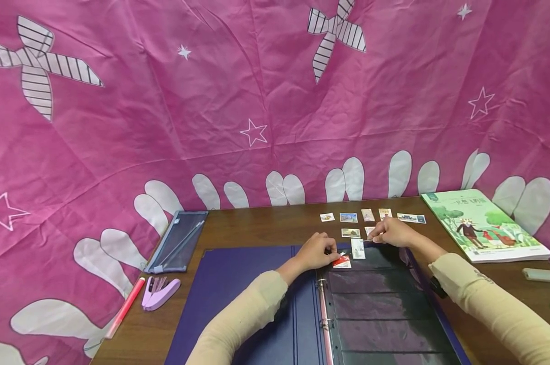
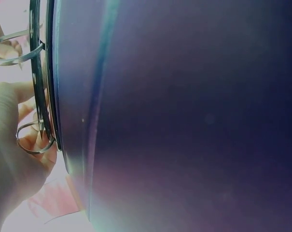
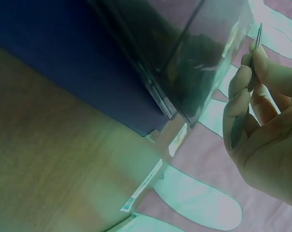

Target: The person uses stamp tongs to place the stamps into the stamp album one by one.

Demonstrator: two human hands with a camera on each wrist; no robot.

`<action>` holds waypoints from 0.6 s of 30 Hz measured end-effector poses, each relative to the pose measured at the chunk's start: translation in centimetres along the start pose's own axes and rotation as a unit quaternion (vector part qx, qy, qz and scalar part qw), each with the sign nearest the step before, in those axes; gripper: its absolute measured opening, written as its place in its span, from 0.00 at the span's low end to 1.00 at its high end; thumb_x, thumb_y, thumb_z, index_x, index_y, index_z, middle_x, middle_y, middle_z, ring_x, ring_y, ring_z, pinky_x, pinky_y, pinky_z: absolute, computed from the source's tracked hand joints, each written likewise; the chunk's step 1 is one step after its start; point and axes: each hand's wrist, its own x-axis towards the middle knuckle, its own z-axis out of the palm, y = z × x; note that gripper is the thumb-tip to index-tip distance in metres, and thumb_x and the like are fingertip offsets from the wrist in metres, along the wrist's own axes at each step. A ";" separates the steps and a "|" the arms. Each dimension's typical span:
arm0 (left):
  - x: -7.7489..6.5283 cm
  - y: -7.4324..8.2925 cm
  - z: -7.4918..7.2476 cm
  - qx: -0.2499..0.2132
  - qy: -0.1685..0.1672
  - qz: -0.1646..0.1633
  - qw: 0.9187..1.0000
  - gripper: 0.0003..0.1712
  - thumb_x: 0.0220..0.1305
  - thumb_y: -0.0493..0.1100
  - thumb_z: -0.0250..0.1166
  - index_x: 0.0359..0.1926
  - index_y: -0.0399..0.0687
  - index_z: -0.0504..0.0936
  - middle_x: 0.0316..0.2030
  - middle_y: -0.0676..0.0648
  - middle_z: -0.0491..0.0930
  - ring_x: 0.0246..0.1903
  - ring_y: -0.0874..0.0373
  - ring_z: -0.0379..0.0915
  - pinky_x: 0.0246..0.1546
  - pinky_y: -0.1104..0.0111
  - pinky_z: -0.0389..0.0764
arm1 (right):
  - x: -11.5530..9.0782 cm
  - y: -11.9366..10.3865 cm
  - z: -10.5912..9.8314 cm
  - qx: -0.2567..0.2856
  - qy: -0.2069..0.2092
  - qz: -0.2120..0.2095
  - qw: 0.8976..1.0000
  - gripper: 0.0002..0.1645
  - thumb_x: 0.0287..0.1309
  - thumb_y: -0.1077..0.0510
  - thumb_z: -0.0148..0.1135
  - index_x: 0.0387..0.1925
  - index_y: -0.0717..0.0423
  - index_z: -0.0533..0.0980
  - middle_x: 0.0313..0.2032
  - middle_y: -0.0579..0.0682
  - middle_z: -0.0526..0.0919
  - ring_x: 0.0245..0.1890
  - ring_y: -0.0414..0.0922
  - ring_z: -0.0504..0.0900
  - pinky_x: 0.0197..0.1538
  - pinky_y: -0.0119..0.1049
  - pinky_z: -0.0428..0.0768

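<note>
A ring binder (image 1: 252,299) lies spread on the table, with a black stamp page (image 1: 379,306) of clear strip pockets on its right side. My left hand (image 1: 318,251) pinches the page's top-left edge, beside a red-and-white stamp (image 1: 341,261) in the top strip. In the left wrist view, metal rings (image 2: 27,147) partly cover its fingers. Metal tweezers (image 3: 239,126) are gripped in my right hand (image 1: 395,232). Their tips reach a pale stamp (image 1: 358,248) at the page's top edge; how far it sits in the pocket cannot be told.
Several loose stamps (image 1: 349,217) lie behind the binder. A green picture book (image 1: 493,228) and a pale eraser-like block (image 1: 540,275) are at the right. At the left are a zip pouch (image 1: 176,243), a purple hole punch (image 1: 161,295) and a red pen (image 1: 127,305).
</note>
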 end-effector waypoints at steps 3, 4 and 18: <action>-0.1 0.1 0.0 -0.005 -0.001 -0.003 1.000 0.07 0.56 0.48 0.65 0.27 0.51 0.79 0.31 0.53 0.75 0.33 0.64 0.60 0.35 0.78 0.60 | -0.1 0.1 0.3 0.003 -0.010 -0.001 1.000 0.08 0.50 0.66 0.62 0.32 0.63 0.84 0.30 0.56 0.85 0.23 0.34 0.72 0.47 0.42 0.76; -0.1 0.0 0.0 -0.006 0.000 -0.003 1.000 0.07 0.56 0.48 0.65 0.27 0.51 0.79 0.31 0.53 0.75 0.33 0.64 0.60 0.35 0.77 0.60 | -0.2 0.1 0.3 0.007 -0.015 -0.003 1.000 0.08 0.49 0.66 0.61 0.32 0.64 0.83 0.27 0.56 0.84 0.22 0.34 0.71 0.42 0.37 0.76; 0.2 -0.3 0.4 -0.005 0.005 0.002 1.000 0.09 0.56 0.49 0.66 0.26 0.52 0.79 0.31 0.53 0.76 0.32 0.65 0.61 0.34 0.78 0.61 | -0.3 0.9 0.6 0.025 -0.065 -0.034 0.997 0.06 0.47 0.67 0.64 0.30 0.64 0.84 0.30 0.56 0.86 0.28 0.31 0.74 0.30 0.26 0.73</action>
